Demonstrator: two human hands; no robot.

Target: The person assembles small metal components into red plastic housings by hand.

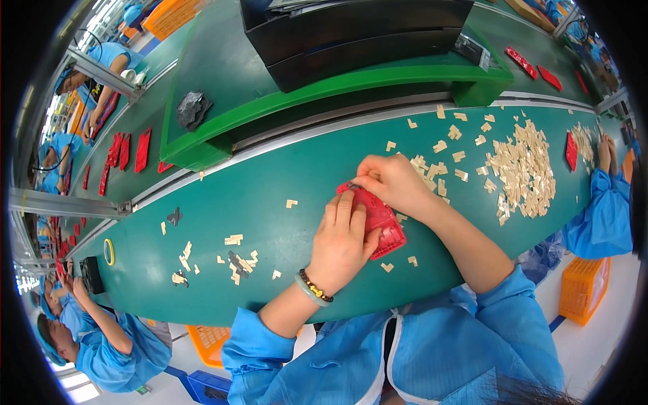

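Observation:
A red plastic housing, long and tray-like, lies tilted on the green tabletop in front of me. My left hand grips it from the left, fingers over its upper face and thumb along the near side. The thumb and fingers of my right hand are pinched together at the housing's far end, beside a small dark spot; what they hold there is too small to make out. Small beige L-shaped pieces are scattered around, and a large heap of them lies to the right.
A green raised shelf bearing a black bin stands beyond the worktable. At left are a yellow tape ring, beige scraps and dark crumpled bits. Another red part sits far right, near a co-worker's hands.

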